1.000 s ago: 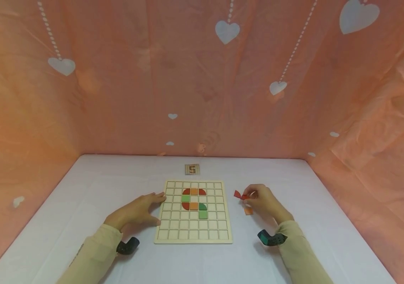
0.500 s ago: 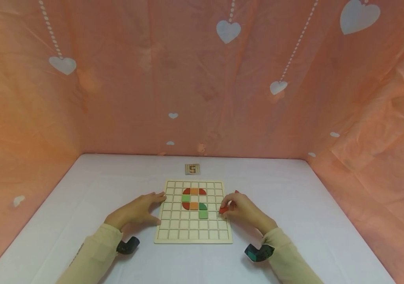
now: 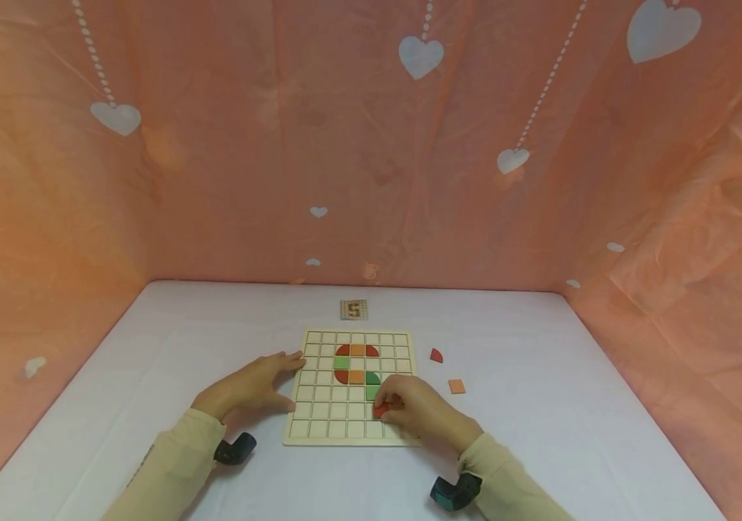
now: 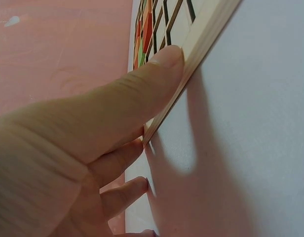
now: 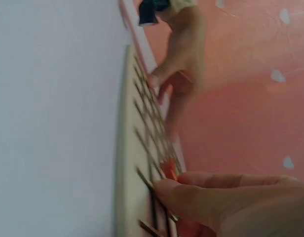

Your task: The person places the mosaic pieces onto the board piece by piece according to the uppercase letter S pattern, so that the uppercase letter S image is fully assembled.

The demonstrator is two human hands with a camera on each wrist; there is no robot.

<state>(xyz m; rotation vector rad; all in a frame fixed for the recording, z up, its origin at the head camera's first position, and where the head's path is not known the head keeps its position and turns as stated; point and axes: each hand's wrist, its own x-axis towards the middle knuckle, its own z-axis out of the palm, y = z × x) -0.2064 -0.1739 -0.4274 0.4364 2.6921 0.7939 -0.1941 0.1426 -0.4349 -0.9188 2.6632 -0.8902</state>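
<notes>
My right hand (image 3: 426,411) pinches a red quarter-circle tile (image 3: 380,410) between thumb and fingers, over the wooden grid board (image 3: 320,430). This tile is just below a light green square tile (image 3: 372,393). In the right wrist view its red edge (image 5: 172,168) shows beyond the thumb. Spread along the board's left edge, my left hand (image 3: 247,387) touches it with straight thumb and fingers; the left wrist view has the thumb (image 4: 164,64) against the rim. Red, orange and green tiles sit in a curve on the upper grid, including an orange square (image 3: 357,377).
Right of the board, a loose red quarter-circle tile (image 3: 436,356) and an orange square tile (image 3: 457,386) lie on the white table (image 3: 540,434). Behind the board is a small pattern card (image 3: 354,310). Orange cloth (image 3: 357,145) with hearts walls in the table's back and sides.
My right hand has taken the red quarter-circle tile from the right of the board and moved left and toward me, onto the grid. My left hand has stayed at the board's edge.
</notes>
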